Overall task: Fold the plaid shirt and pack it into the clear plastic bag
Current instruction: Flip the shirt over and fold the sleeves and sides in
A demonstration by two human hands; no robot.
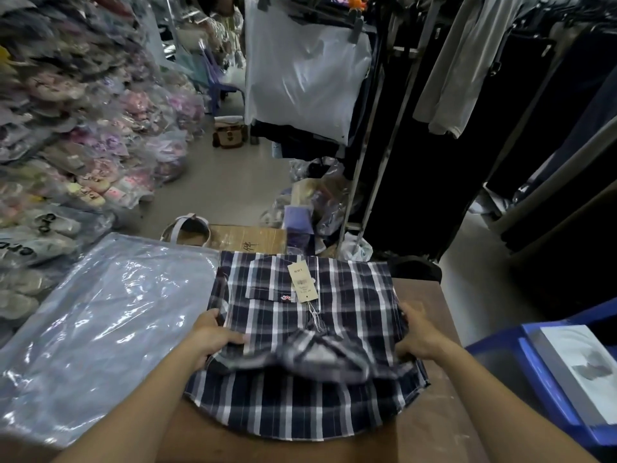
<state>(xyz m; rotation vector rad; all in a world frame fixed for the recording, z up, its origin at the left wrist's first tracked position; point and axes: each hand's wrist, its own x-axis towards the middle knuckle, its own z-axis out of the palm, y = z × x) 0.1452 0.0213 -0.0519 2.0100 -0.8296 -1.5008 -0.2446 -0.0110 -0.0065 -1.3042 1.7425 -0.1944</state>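
Both hands (217, 332) (417, 335) grip the plaid shirt's (300, 329) side edges on the table (430, 429).

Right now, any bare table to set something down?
Bare brown table right of the plaid shirt, up to the blue bin. Left is crowded: the clear plastic bag abuts the shirt. Both hands, left hand and right hand, grip it.

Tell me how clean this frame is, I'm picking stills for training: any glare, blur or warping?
Head view: glare streaks on the plastic bag; motion blur on the shirt collar near both hands; wide-angle bending at the edges; clothes racks at right very dark.
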